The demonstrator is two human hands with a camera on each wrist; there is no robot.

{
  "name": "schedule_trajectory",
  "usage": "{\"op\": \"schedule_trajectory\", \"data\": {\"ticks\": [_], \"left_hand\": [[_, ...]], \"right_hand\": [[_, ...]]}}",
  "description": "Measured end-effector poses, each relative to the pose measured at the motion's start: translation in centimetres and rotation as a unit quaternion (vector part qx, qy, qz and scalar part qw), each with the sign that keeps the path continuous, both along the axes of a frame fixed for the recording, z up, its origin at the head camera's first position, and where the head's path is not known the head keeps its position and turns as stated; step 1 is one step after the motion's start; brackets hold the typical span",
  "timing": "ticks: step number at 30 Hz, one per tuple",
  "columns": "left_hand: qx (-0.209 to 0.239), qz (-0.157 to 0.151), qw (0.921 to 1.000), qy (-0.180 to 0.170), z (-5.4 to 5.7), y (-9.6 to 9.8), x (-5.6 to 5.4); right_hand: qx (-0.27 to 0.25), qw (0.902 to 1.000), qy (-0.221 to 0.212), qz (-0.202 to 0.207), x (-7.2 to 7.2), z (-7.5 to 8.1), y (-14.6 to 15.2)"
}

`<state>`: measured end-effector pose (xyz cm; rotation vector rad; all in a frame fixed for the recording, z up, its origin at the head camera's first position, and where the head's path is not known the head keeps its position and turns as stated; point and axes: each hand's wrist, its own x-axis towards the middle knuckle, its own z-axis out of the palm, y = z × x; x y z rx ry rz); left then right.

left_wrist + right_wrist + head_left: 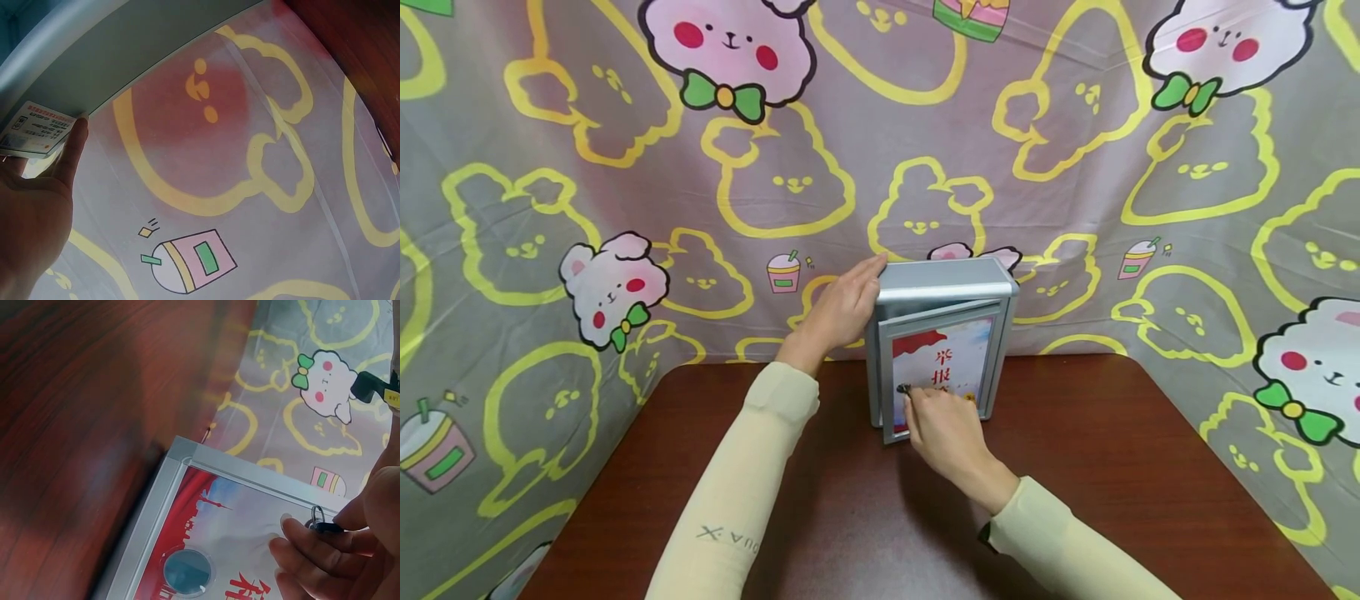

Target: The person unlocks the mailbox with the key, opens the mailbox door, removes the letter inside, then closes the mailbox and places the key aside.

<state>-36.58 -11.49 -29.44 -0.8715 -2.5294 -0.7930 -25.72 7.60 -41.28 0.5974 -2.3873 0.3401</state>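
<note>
A silver metal box (943, 279) stands upright on the table, its framed front door (925, 337) ajar with the left edge swung outward. The door carries a printed poster with red characters. At the top left of the box, my left hand (842, 304) rests with fingers fairly straight along the edge. In the left wrist view, that hand (37, 219) touches the box beside a white label (37, 130). My right hand (951, 433) pinches a small black-headed key (329, 527) at the door's lock; a metal ring (317, 515) hangs on the key.
The box stands on a dark reddish-brown wooden table (760, 500), near its back edge. Behind and beside the table hangs a grey-pink cloth (850, 100) with cartoon animals. A round clear disc (189, 572) sits on the door's poster.
</note>
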Motion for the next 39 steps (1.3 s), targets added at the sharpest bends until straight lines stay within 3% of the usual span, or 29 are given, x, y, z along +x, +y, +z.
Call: {"op": "schedule_trajectory", "data": {"ticks": [23,39], "left_hand": [[-0.004,0.005,1.0000,0.008,0.0,0.1,0.1],[-0.005,0.013,0.9999,-0.006,-0.1,0.1,0.0]], "right_hand": [[-0.026,0.9961,-0.085,-0.003,1.2,0.4,0.8],[-0.055,0.9882,-0.143,0.010,1.9,0.4,1.9]]}}
